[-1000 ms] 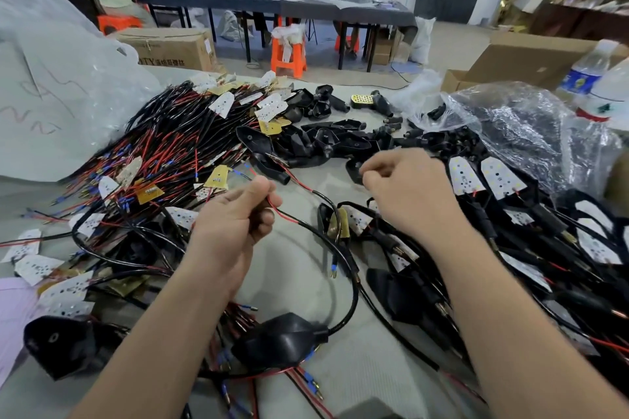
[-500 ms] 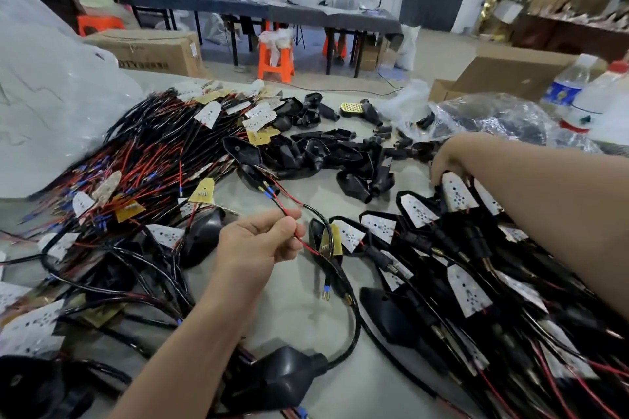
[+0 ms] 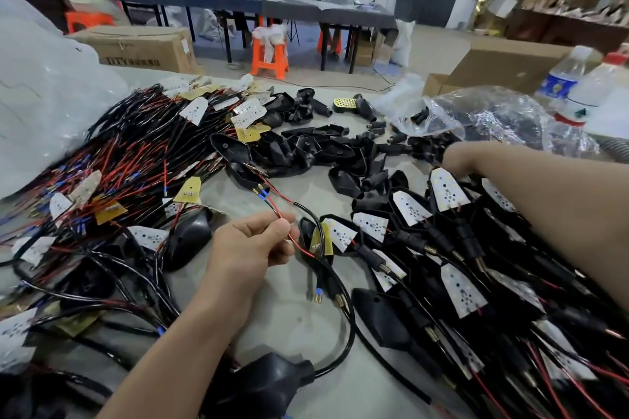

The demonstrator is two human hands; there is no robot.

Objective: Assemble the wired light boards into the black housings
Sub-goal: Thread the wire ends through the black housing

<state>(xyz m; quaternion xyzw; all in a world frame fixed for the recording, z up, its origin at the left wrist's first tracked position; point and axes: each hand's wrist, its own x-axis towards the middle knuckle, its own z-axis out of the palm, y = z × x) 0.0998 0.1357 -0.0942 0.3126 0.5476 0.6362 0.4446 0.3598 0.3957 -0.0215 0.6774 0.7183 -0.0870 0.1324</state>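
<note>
The left grip (image 3: 252, 245) hovers over the middle of the grey tabletop (image 3: 299, 320), its thumb and forefinger pinched tight on a red and black wire pair (image 3: 269, 201). The pair's blue-tipped ends point away towards the far side. A black cable (image 3: 350, 326) loops down to a black housing (image 3: 272, 384) at the near edge. The right grip (image 3: 457, 158) reaches far right, into the edge of the loose empty housings (image 3: 306, 153), beside a white light board (image 3: 447, 189) seated in its shell. I cannot tell how far it is closed or whether it holds anything. A tangle of wired boards (image 3: 136, 153) fills the left side.
</note>
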